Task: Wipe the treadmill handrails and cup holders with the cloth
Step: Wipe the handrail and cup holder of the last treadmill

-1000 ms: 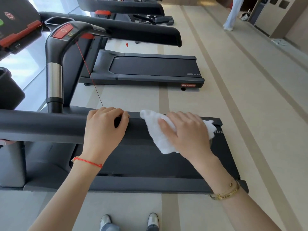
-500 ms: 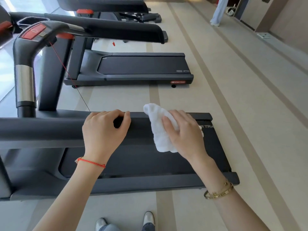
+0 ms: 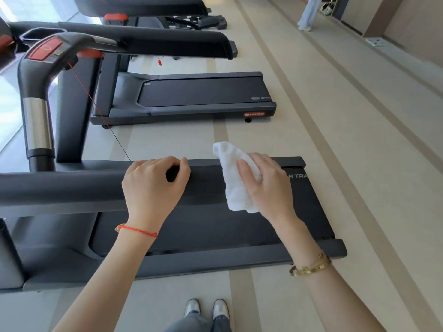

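A black padded handrail [image 3: 60,188] runs from the left edge to the middle of the view. My left hand [image 3: 153,190] grips this rail, fingers curled over its top. Just to the right, my right hand [image 3: 266,185] holds a white cloth [image 3: 233,178] wrapped over the rail's end, fingers curled round cloth and rail. The cloth hangs down both sides of the rail. A cup holder [image 3: 36,33] shows at the upper left, near the console.
The front grip bar with a red stop button [image 3: 45,52] and a silver sensor band [image 3: 38,125] rises at left; a thin red safety cord [image 3: 88,92] hangs from it. The treadmill deck [image 3: 215,231] lies below the rail. More treadmills [image 3: 203,94] stand beyond. A person [image 3: 309,13] stands far back.
My right hand has slid the cloth slightly left along the rail's end, toward my left hand. My left hand keeps its grip in the same place.
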### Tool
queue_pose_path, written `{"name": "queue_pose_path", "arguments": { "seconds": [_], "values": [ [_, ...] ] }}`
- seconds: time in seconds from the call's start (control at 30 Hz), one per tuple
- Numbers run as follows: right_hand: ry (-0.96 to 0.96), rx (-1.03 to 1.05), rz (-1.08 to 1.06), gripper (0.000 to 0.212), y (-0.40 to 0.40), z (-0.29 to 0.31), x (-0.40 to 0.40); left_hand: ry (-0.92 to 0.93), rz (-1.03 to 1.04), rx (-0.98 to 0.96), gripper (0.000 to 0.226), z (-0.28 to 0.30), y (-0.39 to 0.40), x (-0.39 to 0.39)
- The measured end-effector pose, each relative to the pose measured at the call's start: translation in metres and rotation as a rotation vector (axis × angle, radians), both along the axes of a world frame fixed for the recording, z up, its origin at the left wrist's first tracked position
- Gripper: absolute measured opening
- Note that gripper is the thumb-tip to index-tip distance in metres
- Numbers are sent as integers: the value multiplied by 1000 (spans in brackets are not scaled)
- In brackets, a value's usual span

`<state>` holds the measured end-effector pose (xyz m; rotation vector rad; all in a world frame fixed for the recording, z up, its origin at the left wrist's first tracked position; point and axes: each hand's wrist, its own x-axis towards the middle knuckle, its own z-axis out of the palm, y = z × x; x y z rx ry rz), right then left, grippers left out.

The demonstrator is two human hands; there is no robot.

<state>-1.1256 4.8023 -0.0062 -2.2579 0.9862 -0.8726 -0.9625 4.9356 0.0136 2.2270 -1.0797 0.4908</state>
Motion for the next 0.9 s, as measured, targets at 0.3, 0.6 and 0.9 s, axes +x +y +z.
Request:
{"name": "queue_pose_path", "arguments": {
  "seconds": [0.3,0.6,0.9],
  "values": [
    [405,-229,125,48,-3,27,30,-25,32,2,35,-2,-2,2],
    [212,-119,1,50,-7,12,16,-83,9,-13,39,-5,-3,4],
    [-43,274,-130,32,-3,0,1,-130,18,-46,38,-7,-5,5]
  ]
}}
